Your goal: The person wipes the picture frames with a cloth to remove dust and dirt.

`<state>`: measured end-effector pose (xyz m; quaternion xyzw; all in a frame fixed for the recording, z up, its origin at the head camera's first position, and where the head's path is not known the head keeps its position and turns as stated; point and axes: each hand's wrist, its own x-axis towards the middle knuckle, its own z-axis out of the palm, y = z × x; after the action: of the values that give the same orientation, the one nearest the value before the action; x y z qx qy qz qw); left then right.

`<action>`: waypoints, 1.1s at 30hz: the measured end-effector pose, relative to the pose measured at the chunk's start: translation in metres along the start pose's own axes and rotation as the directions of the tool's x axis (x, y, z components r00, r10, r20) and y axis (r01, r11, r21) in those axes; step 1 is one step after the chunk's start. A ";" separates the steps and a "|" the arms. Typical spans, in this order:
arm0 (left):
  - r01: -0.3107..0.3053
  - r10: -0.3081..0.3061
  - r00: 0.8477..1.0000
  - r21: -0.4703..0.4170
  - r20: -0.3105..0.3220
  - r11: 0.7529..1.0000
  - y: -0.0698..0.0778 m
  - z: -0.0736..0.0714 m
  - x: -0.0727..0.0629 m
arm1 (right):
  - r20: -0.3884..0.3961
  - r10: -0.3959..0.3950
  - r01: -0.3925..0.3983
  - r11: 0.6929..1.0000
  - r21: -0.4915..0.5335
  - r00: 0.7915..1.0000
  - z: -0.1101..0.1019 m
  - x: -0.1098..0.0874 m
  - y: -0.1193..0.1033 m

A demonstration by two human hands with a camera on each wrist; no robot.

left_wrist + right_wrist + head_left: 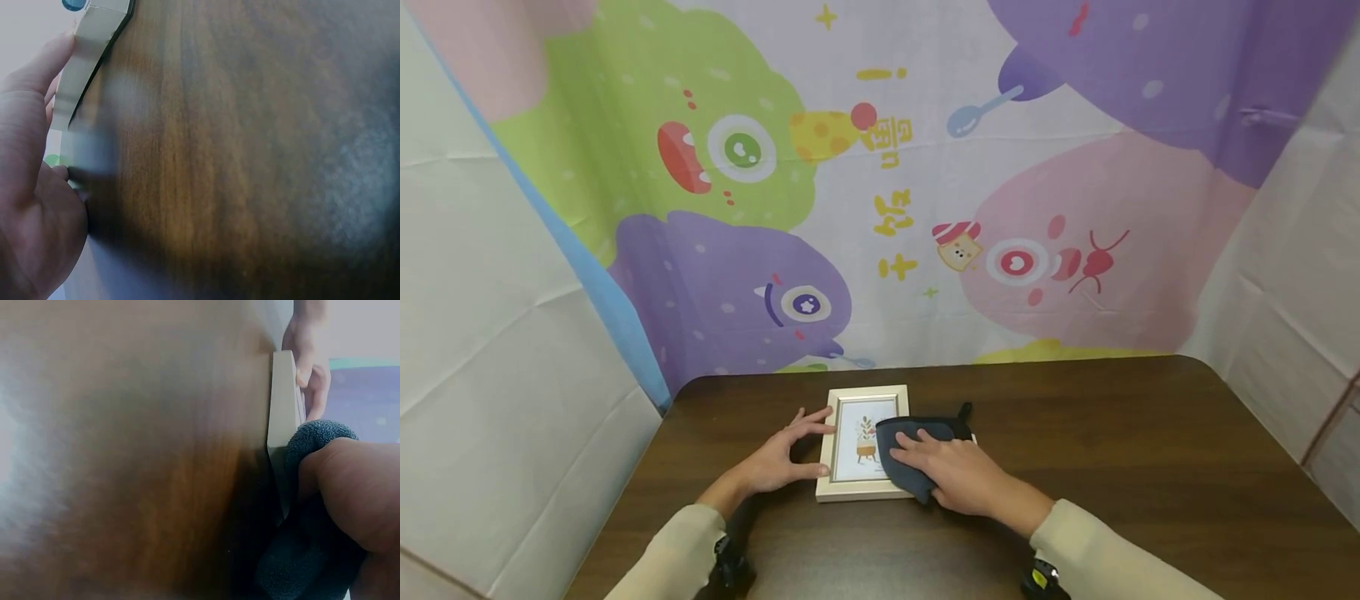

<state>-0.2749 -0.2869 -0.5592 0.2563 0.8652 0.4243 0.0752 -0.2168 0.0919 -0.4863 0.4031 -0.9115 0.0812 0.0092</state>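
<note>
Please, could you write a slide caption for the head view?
Left hand touches a framed picture on a brown table; right hand presses a dark blue cloth over its right side.

The cream rectangular picture frame (861,490) has a smooth, low-sheen face and looks like painted wood or plastic, which of the two cannot be told; its thin inner trim (868,397) has a metallic gleam. The white print (850,447) of a potted plant inside it looks like smooth paper. The dark blue-grey cloth (904,477) is matt, its nubby, looped pile plain in the right wrist view. The dark brown counter (1112,433) shows wood grain under a soft gloss. The colourful cartoon-printed hanging (865,192) appears to be matt, lightly creased fabric, and the cream sleeves (681,546) matt cloth.
</note>
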 end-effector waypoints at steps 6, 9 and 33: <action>0.018 -0.018 1.000 -0.020 0.002 1.000 0.003 -0.001 0.000 | 0.000 -0.023 0.023 1.000 -0.010 1.000 0.000 -0.010 -0.007; -0.006 0.006 1.000 -0.003 0.000 1.000 0.004 -0.001 0.000 | -0.007 -0.045 0.044 0.999 -0.030 0.999 0.000 -0.014 -0.010; 0.049 -0.049 0.999 -0.011 0.013 0.999 -0.017 0.001 0.006 | -0.015 -0.049 0.049 0.999 -0.012 0.999 -0.003 -0.014 -0.008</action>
<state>-0.2861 -0.2919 -0.5726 0.2372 0.8683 0.4258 0.0925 -0.2016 0.0969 -0.4835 0.4247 -0.9017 0.0787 0.0207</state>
